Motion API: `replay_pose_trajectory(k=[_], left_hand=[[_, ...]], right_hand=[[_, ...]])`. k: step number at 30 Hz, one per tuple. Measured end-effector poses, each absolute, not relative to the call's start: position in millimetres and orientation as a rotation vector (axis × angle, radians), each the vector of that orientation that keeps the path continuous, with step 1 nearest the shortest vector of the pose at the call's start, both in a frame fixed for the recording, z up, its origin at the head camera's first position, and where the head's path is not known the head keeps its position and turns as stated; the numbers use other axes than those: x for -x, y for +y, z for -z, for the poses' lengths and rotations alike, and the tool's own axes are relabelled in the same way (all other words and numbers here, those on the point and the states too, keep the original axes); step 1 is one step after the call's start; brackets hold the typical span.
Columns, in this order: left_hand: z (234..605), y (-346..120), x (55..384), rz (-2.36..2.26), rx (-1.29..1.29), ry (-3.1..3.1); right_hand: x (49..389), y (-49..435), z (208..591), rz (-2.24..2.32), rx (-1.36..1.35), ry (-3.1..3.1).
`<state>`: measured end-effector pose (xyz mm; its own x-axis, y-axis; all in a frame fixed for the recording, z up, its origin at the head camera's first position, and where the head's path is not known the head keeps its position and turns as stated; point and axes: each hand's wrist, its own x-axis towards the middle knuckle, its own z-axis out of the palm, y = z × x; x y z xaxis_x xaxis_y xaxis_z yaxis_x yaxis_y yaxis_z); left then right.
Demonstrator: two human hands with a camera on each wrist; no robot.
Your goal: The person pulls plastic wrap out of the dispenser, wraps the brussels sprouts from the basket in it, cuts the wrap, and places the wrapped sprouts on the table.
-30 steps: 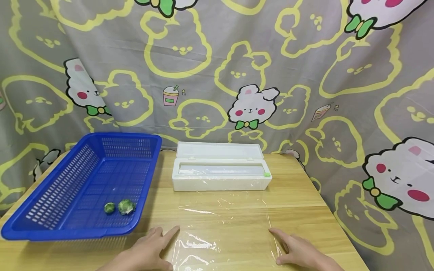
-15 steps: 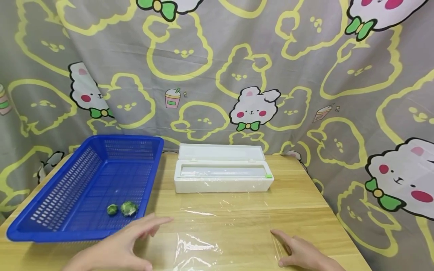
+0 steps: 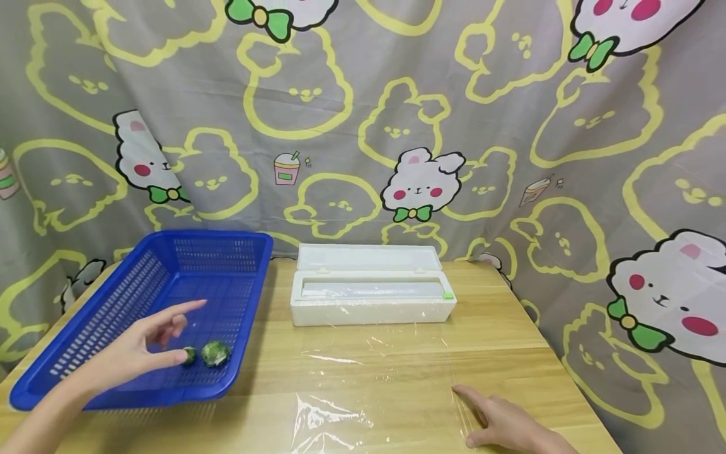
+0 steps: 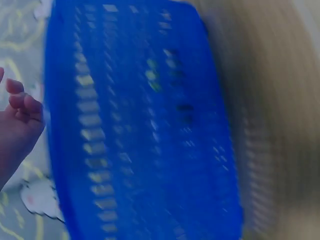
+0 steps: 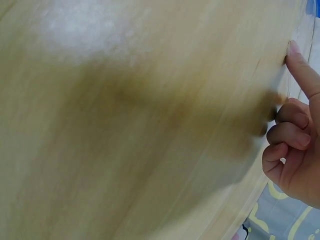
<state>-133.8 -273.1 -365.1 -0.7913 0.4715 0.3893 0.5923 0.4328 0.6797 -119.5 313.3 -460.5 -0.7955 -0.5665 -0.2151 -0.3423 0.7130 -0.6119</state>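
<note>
My left hand (image 3: 133, 350) hovers over the blue plastic basket (image 3: 258, 284), index finger extended and thumb apart, holding nothing. Near the thumb tip, and partly hidden by it, is a small Brussels sprout (image 3: 191, 355); a larger Brussels sprout (image 3: 215, 354) lies to its right. A sheet of clear cling film (image 3: 331, 410) runs over the table from the white dispenser box (image 3: 374, 312). At the film's right edge, my right hand (image 3: 505, 419) touches down with its straight index finger and thumb. In the right wrist view its other fingers (image 5: 290, 135) are curled.
The dispenser's lid (image 3: 368, 257) is raised, showing the film roll (image 3: 371, 290) inside; a green slider (image 3: 448, 296) sits at its right end. Behind the wooden table (image 3: 499, 340) hangs a patterned grey curtain (image 3: 329, 82).
My left hand has lifted from the film's left edge and swung left over the basket, near the sprouts. The right hand has stayed at the film's right edge.
</note>
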Motion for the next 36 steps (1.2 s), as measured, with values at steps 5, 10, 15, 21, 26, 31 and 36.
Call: replay_pose_trajectory(k=[5,10,15,21,26,31,36], left_hand=[[378,-293,141,1.303,0.895,-2.573],[387,-307,145,1.324,0.845,-2.625],[398,-316,151,1.331,0.781,-2.7],[412,-320,159,1.294,0.827,-2.766],[413,-324,163,1.242,0.881,-2.84],[414,-326,166,1.166,0.913,-2.964],[417,-323,168,1.207,0.896,-3.105]], right_hand=[[119,312,461,0.803,0.708,2.517],[121,311,461,0.818,0.7,2.485],[123,311,461,0.731,0.685,2.503],[126,313,466,0.843,0.774,2.442],[128,314,472,0.899,0.855,2.413],[129,315,473,0.907,0.894,2.382],[130,316,473,0.912,0.879,2.368]])
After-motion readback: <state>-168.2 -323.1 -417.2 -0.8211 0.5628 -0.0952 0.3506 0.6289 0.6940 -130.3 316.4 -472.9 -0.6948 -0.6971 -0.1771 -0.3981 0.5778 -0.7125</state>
